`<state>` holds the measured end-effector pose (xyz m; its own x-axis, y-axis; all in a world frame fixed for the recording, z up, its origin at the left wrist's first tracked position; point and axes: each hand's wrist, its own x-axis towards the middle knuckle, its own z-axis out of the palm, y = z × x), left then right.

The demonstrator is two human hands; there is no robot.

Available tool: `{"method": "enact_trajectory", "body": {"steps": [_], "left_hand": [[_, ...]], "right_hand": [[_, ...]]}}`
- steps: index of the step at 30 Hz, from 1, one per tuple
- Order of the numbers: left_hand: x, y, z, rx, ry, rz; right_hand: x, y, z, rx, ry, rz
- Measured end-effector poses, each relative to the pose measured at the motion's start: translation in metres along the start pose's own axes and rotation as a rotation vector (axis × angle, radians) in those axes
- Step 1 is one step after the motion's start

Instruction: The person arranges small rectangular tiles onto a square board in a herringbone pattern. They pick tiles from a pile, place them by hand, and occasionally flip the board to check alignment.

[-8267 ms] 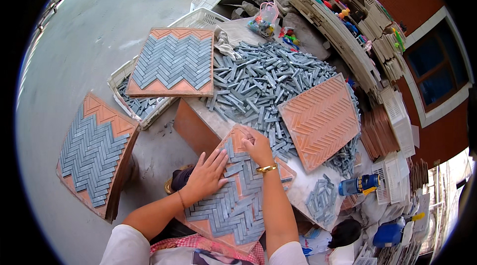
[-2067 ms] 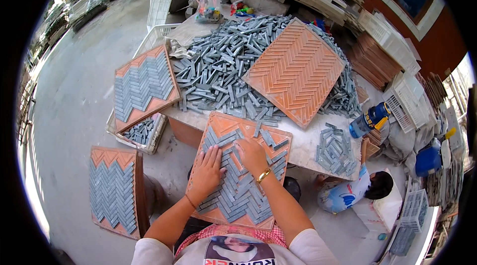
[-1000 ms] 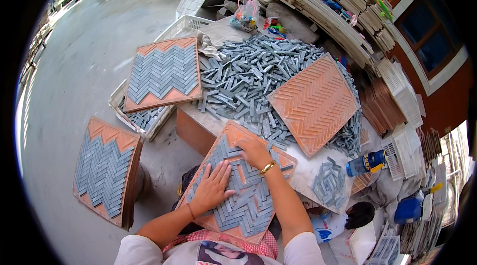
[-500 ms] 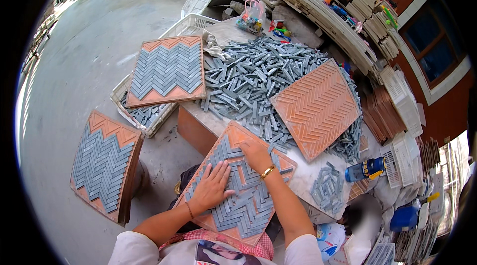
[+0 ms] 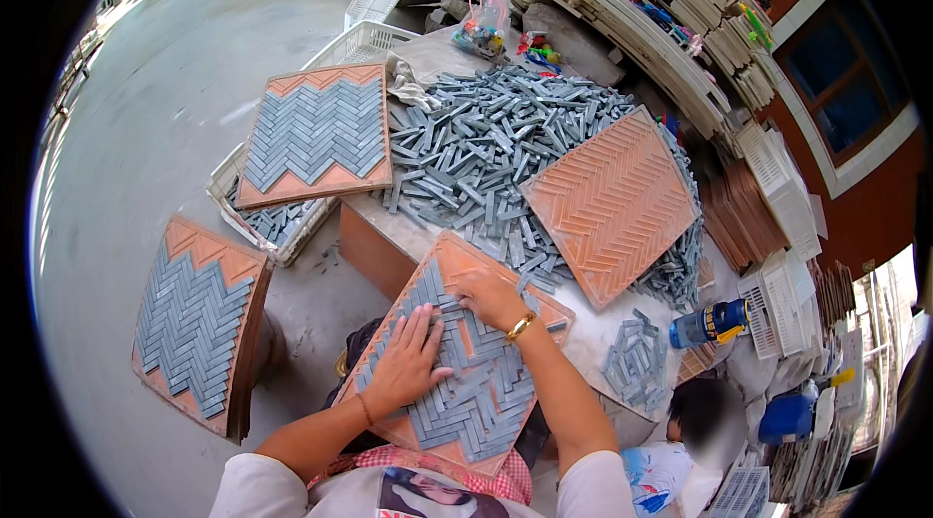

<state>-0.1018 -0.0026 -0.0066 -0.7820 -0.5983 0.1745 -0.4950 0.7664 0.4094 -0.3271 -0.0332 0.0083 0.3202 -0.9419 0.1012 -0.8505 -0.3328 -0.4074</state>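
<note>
An orange herringbone mould board (image 5: 439,454) lies tilted across my lap, partly filled with narrow grey tile strips (image 5: 483,426); bare orange grooves show between some of them. My left hand (image 5: 403,362) rests flat on the strips at the board's left side, fingers stretched out. Over the upper middle of the same board, my right hand (image 5: 494,302) has its fingers bent and drawn together, tips down at the grooves. Whatever those fingertips hold, if anything, is hidden.
Beyond the board, a large heap of loose grey strips (image 5: 486,144) covers the table, with an empty orange mould (image 5: 612,207) on it. Filled boards (image 5: 316,134) (image 5: 194,324) stand at left. At right are a small strip pile (image 5: 637,358), a blue bottle (image 5: 709,324) and another person (image 5: 705,421).
My right fingertips have shifted slightly left and nearer on the board. My left hand stays flat in the same place. The whole view has moved a little.
</note>
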Motion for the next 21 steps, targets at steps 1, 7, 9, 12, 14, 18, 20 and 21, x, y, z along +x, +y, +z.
{"method": "enact_trajectory", "body": {"steps": [1, 7, 9, 12, 14, 18, 20, 21], "left_hand": [[-0.001, 0.0, 0.0, 0.002, 0.001, -0.001], [0.001, 0.0, 0.0, 0.002, -0.005, 0.004], [0.001, 0.001, 0.003, 0.011, -0.022, -0.001], [0.001, -0.002, 0.004, 0.015, -0.027, 0.008], [0.001, -0.003, 0.003, -0.018, -0.012, 0.006], [0.031, -0.002, -0.004, 0.042, 0.04, 0.056], [0.053, -0.006, 0.001, 0.078, 0.068, 0.1], [0.06, -0.01, 0.007, 0.084, 0.05, 0.112]], "right_hand": [[0.001, -0.003, 0.004, -0.027, 0.036, -0.024], [-0.007, -0.013, 0.014, 0.113, 0.069, 0.115], [-0.009, -0.017, 0.021, 0.03, 0.111, 0.138], [-0.013, -0.015, 0.02, 0.095, 0.307, 0.171], [-0.021, -0.008, 0.012, 0.254, 0.463, 0.252], [-0.059, 0.004, 0.004, 0.345, 0.59, 0.578], [-0.064, -0.01, 0.008, 0.306, 0.573, 0.561], [-0.065, -0.015, 0.013, 0.278, 0.539, 0.578]]}}
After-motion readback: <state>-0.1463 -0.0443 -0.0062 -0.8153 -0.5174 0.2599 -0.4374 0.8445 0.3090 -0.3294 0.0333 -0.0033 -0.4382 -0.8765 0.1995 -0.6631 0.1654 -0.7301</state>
